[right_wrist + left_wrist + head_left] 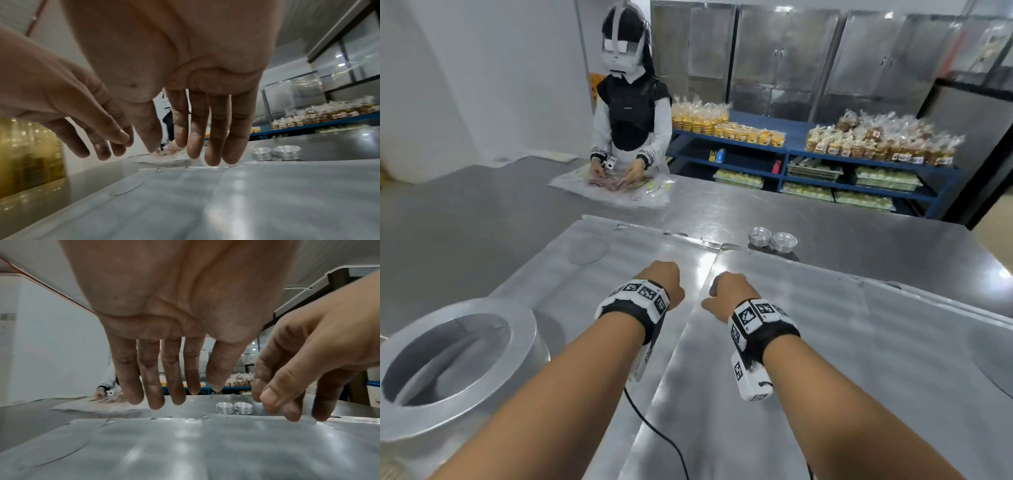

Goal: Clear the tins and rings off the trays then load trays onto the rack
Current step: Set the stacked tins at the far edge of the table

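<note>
Two flat metal trays lie side by side on the steel table, the left tray (571, 294) and the right tray (842, 342). My left hand (661, 278) and right hand (727, 291) hover close together over the seam between them. In the wrist views the left hand's fingers (156, 386) and the right hand's fingers (195, 138) hang down relaxed and hold nothing. Two stacks of small round tins (759, 236) (784, 242) stand on the table just beyond the right tray. A large metal ring (458, 359) sits at the near left. A thin round disc (587, 251) lies on the left tray.
Another person (631, 113) works over plastic bags (616, 186) at the table's far side. Blue shelves (808, 150) with bagged baked goods and steel cabinets (791, 51) stand behind. A black cable (654, 431) trails from my left wrist. A round shape (993, 363) is cut off at the right edge.
</note>
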Demonstrator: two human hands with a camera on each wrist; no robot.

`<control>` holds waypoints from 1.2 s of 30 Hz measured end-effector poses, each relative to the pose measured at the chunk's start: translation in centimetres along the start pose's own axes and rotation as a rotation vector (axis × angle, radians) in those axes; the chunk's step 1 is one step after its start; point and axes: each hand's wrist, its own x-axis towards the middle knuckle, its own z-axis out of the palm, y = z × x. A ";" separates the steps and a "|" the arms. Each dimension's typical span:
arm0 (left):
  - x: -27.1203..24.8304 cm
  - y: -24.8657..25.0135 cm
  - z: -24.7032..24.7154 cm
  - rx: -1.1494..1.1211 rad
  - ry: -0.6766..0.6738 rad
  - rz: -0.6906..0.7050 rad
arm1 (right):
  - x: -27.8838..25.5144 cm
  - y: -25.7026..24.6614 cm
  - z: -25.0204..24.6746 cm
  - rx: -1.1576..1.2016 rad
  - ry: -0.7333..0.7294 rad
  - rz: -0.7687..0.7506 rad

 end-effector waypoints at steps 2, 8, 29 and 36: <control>-2.1 -3.4 0.6 0.006 0.005 -0.046 | -1.1 -2.9 1.9 -0.024 -0.035 -0.049; -6.5 -14.8 1.5 0.058 0.017 -0.159 | -2.3 -12.3 7.6 -0.042 -0.143 -0.147; -15.1 -41.3 3.5 -0.198 0.074 -0.776 | -2.5 -28.5 20.8 0.146 -0.139 0.059; -14.5 -39.5 1.5 -0.345 0.115 -0.716 | -2.8 -26.7 18.6 0.261 -0.094 0.181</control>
